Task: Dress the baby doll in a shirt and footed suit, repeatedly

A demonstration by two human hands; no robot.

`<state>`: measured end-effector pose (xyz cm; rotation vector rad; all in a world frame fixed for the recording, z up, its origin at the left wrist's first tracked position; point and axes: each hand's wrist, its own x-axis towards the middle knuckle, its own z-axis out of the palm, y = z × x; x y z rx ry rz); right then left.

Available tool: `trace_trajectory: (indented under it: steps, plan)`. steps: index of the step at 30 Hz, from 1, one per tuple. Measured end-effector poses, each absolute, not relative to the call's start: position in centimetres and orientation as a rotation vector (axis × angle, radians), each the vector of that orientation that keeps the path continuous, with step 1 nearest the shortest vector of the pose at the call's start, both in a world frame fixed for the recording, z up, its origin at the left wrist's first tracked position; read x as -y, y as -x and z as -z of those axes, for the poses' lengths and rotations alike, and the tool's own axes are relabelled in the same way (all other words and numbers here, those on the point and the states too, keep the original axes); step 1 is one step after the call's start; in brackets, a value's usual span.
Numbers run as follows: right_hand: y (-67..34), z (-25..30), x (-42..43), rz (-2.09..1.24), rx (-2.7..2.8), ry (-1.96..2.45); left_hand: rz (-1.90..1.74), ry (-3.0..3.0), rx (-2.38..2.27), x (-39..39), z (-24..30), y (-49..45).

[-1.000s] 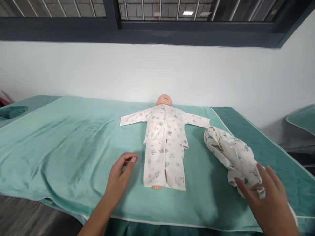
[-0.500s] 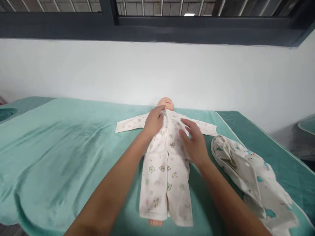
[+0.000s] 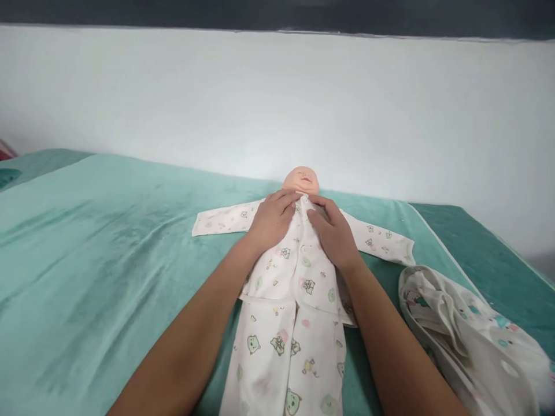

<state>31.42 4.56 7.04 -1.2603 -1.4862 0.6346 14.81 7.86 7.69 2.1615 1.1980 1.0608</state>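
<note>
A baby doll (image 3: 303, 179) lies on its back, head away from me, dressed in a white top (image 3: 284, 271) with small bear prints. Matching trousers (image 3: 264, 358) cover its legs. My left hand (image 3: 274, 219) rests flat on the left of the chest, its fingertips at the collar below the chin. Opposite it, my right hand (image 3: 336, 231) lies on the right of the chest, fingers reaching the collar and thumb held apart. Both sleeves stretch out sideways. The doll's own hands are not visible.
A teal blanket (image 3: 99, 260) with soft wrinkles covers the surface. At the right lies a bundled white printed cloth item (image 3: 489, 341), close to the right sleeve's end and beside my right forearm. A white wall (image 3: 260, 104) rises behind the doll's head.
My right hand has moved up and inward from the side of the chest to the collar. My left hand stays near the collar. The view has tilted down and come closer.
</note>
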Motion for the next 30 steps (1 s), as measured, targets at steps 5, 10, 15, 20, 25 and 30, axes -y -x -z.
trace_trajectory:
  steps: [5, 10, 15, 20, 25, 30]
  plan:
    - [-32.1, -7.0, -6.4, -0.642, 1.538, 1.243, -1.077, -2.142, -1.147, -7.6, -7.8, -14.6]
    - [-32.4, -6.9, -6.3, -0.642, 1.545, 1.235, -1.045, -2.159, -1.12, -7.4, -8.1, -14.7]
    - [-32.5, -6.7, -6.3, -0.655, 1.551, 1.208, -1.031, -2.162, -1.112, -7.3, -8.3, -14.6]
    - [-32.5, -6.5, -6.2, -0.686, 1.522, 1.138, -1.019, -2.152, -1.125, -7.1, -8.2, -14.6]
    - [-32.5, -6.5, -6.2, -0.721, 1.494, 1.103, -1.039, -2.122, -1.119, -7.1, -8.1, -14.7]
    - [-32.5, -6.4, -6.3, -0.719, 1.48, 1.113, -1.114, -2.073, -1.124, -7.1, -8.0, -14.8]
